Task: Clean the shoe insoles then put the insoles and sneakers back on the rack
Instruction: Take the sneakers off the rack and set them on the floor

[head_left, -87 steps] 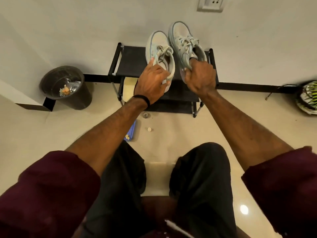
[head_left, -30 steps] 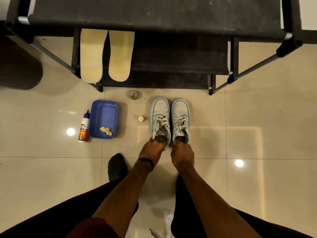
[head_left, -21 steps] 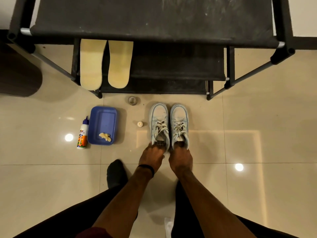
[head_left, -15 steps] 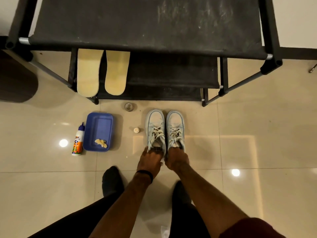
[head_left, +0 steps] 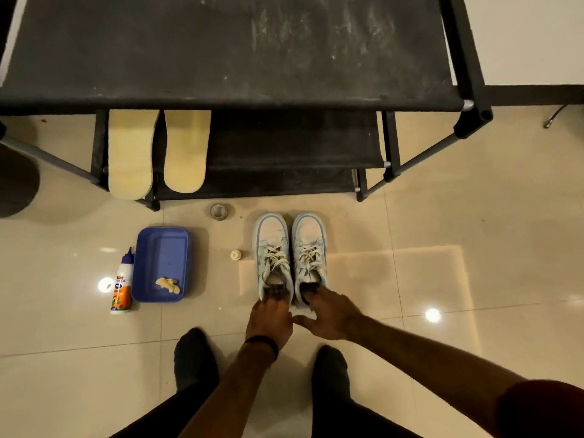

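Two pale blue-white sneakers stand side by side on the tiled floor in front of the black shoe rack (head_left: 221, 58), toes toward it: the left sneaker (head_left: 271, 245) and the right sneaker (head_left: 309, 241). My left hand (head_left: 268, 317) is curled over the left sneaker's heel. At the right sneaker's heel, my right hand (head_left: 328, 314) has its fingers spread and only its fingertips touching. Two yellowish insoles (head_left: 129, 153) (head_left: 186, 150) lie on the rack's lower shelf at the left, partly hidden by the top shelf.
A blue tray (head_left: 161, 248) holding a small yellow scrap (head_left: 167, 285) sits left of the sneakers, beside a glue-like bottle (head_left: 121, 286). A small cap (head_left: 235, 255) and a round ring (head_left: 218, 211) lie nearby. A dark bin (head_left: 15, 184) is far left. My socked feet (head_left: 194, 358) stand below.
The sneakers came off the rack's top shelf and now stand on the floor. My right hand has loosened and spread its fingers at the right heel.
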